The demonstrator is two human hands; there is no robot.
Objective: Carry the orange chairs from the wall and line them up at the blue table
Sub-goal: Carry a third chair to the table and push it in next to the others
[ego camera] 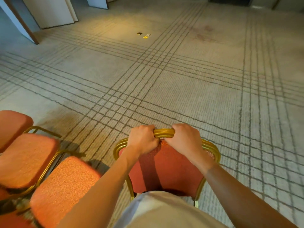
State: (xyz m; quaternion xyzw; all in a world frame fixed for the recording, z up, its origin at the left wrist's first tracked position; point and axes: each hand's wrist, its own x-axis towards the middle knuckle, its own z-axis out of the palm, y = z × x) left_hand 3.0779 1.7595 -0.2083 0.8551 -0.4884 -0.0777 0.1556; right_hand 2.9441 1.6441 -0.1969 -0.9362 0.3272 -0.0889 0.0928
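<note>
An orange chair (pixel 167 168) with a gold metal frame is right in front of me, its padded backrest facing up toward the camera. My left hand (pixel 142 139) and my right hand (pixel 184 137) both grip the gold top rail of the backrest, side by side with a short stretch of rail between them. Its seat and legs are hidden below my body. No blue table is in view.
Several more orange chairs (pixel 65 183) with gold frames stand in a row at the lower left. Patterned beige carpet (pixel 164 79) stretches ahead. Small yellow and dark scraps (pixel 144 35) lie on the floor far ahead. White folding panels (pixel 54 12) stand at the upper left.
</note>
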